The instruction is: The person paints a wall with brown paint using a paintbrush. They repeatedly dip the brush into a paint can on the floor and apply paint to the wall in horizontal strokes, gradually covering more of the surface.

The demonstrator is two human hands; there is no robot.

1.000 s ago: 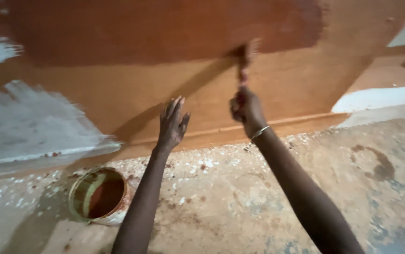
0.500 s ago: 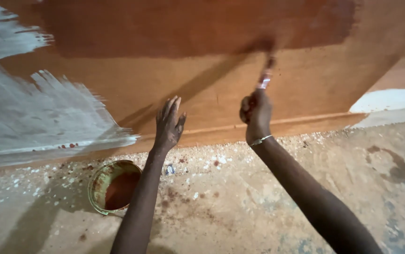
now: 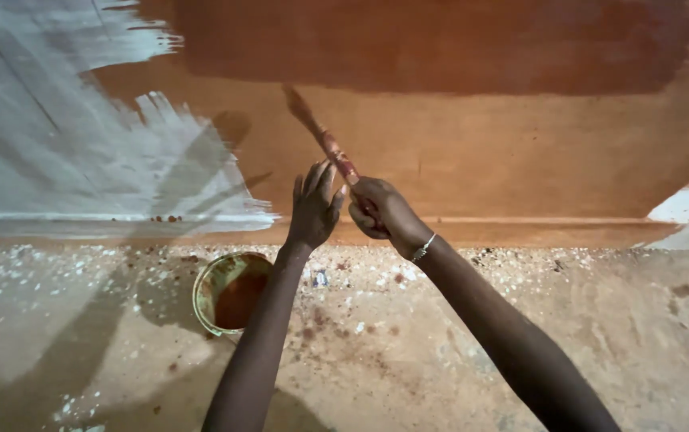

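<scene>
The right hand (image 3: 384,214) grips a brush (image 3: 322,138), its tip on the brown wall (image 3: 520,152). The left hand (image 3: 312,210) is open beside it. A paint can (image 3: 228,292) sits below the wall.

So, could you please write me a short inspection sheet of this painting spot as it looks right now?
Surface: wooden board, upper band dark reddish-brown, lower part lighter, white brushed patch at left.
Job's things: paintbrush with bristles on the board; open paint can of reddish-brown paint on the floor.
Clutter: white flecks and paint spots on the concrete floor.
Hands: right hand grips the brush handle; left hand open, fingers spread, beside it.
Cables: nothing seen.
Surroundings: arm shadows on board and floor.
</scene>
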